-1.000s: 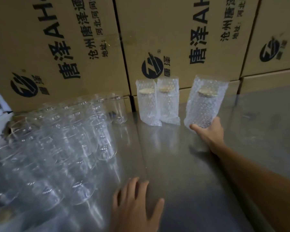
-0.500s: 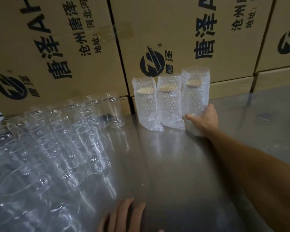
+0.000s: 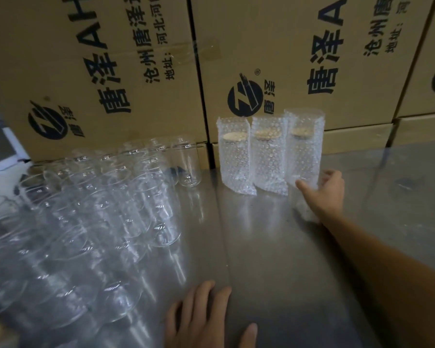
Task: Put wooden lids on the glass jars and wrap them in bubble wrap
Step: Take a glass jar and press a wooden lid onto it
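Cardboard boxes [image 3: 274, 59] stacked behind steel table [image 3: 274, 247], printed "唐泽", "AH", "沧州", "地址:河北", round black logo. Three wrapped jars in row against boxes, wooden lids visible through bubble wrap: left wrapped jar [image 3: 234, 159], middle wrapped jar [image 3: 268, 159], right wrapped jar [image 3: 303, 151] touching middle one. Right hand [image 3: 322, 192] grips right wrapped jar at base. Left hand [image 3: 201, 320] flat on table, fingers spread. Unwrapped glass jars [image 3: 91, 222] crowd table's left; count unclear.

right hand [image 3: 323, 192] gripping wrapped jar [image 3: 303, 146] (third in row), left hand [image 3: 201, 320] flat
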Demonstrator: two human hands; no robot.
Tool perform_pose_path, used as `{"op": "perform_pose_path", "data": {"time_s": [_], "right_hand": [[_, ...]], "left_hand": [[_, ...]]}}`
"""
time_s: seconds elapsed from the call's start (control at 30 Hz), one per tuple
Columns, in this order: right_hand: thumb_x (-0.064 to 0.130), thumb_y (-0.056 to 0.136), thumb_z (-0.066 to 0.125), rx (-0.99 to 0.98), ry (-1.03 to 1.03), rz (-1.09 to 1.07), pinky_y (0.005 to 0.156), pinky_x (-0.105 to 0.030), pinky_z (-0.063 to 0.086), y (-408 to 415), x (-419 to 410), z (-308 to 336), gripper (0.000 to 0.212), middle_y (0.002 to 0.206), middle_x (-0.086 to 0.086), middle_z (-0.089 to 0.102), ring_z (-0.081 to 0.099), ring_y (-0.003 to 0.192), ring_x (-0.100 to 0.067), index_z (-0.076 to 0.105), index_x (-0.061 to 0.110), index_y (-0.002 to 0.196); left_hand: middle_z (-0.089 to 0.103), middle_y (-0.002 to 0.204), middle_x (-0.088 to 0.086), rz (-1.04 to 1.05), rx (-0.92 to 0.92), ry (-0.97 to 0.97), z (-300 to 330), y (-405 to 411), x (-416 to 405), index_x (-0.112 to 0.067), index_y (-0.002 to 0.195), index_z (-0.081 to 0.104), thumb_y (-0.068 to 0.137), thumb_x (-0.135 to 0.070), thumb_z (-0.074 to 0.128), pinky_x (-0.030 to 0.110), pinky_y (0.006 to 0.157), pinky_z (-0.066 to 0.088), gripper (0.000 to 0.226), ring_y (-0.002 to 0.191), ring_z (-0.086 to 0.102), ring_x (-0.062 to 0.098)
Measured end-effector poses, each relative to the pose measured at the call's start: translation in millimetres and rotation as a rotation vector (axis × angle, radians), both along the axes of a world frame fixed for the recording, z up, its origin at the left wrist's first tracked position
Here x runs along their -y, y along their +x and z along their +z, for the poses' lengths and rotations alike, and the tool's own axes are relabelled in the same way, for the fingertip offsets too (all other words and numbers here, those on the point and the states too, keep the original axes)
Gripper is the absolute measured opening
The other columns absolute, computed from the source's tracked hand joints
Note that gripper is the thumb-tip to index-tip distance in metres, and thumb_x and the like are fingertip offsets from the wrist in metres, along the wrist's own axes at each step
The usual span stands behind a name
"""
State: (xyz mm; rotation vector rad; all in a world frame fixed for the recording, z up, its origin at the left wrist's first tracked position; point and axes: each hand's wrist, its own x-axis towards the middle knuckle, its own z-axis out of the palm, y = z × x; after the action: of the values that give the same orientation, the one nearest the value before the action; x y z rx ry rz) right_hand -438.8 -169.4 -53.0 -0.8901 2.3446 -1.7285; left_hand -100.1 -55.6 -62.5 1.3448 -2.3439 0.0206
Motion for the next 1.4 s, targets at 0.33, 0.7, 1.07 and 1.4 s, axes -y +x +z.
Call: {"op": "perform_pose_path", "data": {"time_s": [0.33, 0.7, 1.07, 1.4], "right_hand": [[0.027, 0.088, 0.068, -0.330, 0.376, 0.362, 0.071, -0.029, 0.046, 115, -71, -1, 0.013, 0.079, 0.009, 0.067, 0.064, 0.079, -0.017, 0.061, 0.027, 0.077], [0.018, 0.090, 0.072, -0.275, 0.260, 0.752, 0.073, -0.016, 0.043, 216, -41, 64, 0.016, 0.105, -0.002, 0.064, 0.061, 0.090, -0.016, 0.060, 0.023, 0.100], [0.053, 0.099, 0.054, -0.603, 0.428, 0.786, 0.097, -0.044, 0.045, 281, 6, 119, 0.048, 0.154, -0.010, 0.037, 0.064, 0.109, -0.028, 0.048, 0.028, 0.140], [0.046, 0.095, 0.066, -0.495, 0.297, 0.685, 0.091, -0.044, 0.054, 270, -31, 105, 0.023, 0.118, -0.008, 0.066, 0.063, 0.105, -0.025, 0.065, 0.022, 0.098]], "left_hand": [[0.062, 0.130, -0.009, -0.087, -0.024, 0.156, 10, 19, -16, -0.034, 0.113, 0.069, 0.069, -0.074, 0.046, 0.034, 0.103, 0.030, 0.063, 0.126, 0.057, 0.013], [0.045, 0.124, -0.017, -0.049, -0.036, 0.062, -4, 65, 17, -0.036, 0.123, 0.054, 0.088, -0.068, 0.029, 0.024, 0.104, 0.017, 0.053, 0.120, 0.045, 0.006], [0.044, 0.128, -0.010, -0.058, -0.071, 0.104, -7, 65, 19, -0.033, 0.125, 0.054, 0.091, -0.063, 0.034, 0.033, 0.108, 0.018, 0.050, 0.123, 0.042, 0.013], [0.049, 0.121, -0.009, -0.087, -0.122, 0.113, -5, 65, 19, -0.028, 0.119, 0.055, 0.093, -0.056, 0.046, 0.030, 0.106, 0.022, 0.039, 0.119, 0.043, 0.014]]}}
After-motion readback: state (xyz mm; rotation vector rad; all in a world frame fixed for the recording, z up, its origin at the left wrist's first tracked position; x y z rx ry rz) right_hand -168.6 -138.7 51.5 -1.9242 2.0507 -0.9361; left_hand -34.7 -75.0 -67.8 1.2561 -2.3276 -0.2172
